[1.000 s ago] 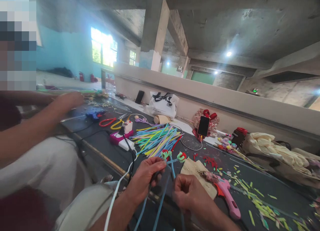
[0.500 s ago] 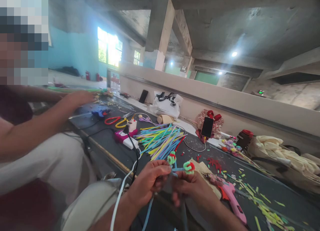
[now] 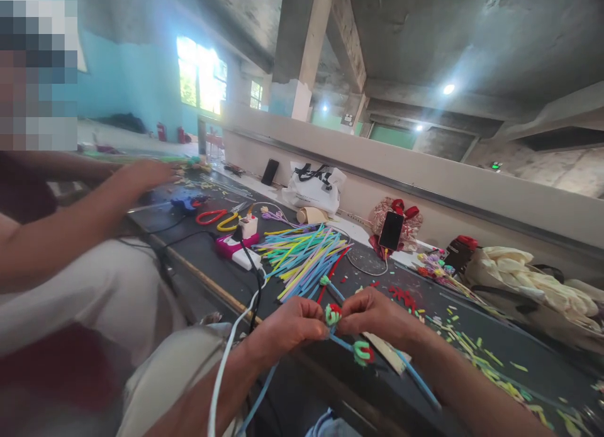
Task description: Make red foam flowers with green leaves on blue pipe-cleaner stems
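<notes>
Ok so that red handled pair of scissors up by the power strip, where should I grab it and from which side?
Take the red scissors by the handle loops, probably coming from above on the near edge of the table. They lie flat with the loops open and showing, the yellow pair close beside them. The blades are too blurred to judge.

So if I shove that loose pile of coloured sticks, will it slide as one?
Probably not. The coloured sticks lie loose and crisscrossed, so they would likely scatter or roll. They look thin and light. The blue stick between left hand and right hand bends, suggesting flexibility.
</notes>
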Demonstrator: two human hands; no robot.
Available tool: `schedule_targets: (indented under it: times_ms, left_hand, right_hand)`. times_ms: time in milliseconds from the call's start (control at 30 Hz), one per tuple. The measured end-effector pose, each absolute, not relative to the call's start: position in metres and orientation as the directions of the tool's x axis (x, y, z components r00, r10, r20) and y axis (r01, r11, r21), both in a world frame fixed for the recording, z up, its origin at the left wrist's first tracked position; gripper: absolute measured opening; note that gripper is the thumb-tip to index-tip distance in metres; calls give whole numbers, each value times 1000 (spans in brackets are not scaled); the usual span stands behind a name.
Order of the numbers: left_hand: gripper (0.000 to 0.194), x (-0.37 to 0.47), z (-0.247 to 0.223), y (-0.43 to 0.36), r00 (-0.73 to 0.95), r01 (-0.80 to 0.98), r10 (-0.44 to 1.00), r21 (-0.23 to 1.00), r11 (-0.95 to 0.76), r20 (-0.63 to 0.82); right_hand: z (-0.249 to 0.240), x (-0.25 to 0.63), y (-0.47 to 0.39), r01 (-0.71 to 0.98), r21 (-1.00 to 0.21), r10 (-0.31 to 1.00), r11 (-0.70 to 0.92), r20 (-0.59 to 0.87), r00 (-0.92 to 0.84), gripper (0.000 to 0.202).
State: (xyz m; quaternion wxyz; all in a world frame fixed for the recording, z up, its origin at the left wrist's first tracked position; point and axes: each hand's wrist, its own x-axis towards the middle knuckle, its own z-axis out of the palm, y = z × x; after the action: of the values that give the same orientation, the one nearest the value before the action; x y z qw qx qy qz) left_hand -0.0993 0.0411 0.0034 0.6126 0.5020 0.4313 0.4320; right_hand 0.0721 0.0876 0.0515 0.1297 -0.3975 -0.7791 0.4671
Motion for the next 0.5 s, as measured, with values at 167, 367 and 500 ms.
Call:
schedule_targets:
  times_ms: [167,367,500]
  left_hand:
    - [7,-94,-5,49,51,-6,999,1000,12,-12]
    - [14,-89,-1,50,-143,-108,988,991,-75,59]
    - [13,-88,-1,47,-133,-306,991,951,-47,6]
  right_hand:
    - [61,66,79,638,-543,790,547,82,-608,8]
    - [54,55,53,681,138,597,720,379,-708,20]
    - [42,55,44,631,231,491,740,455,-743,15]
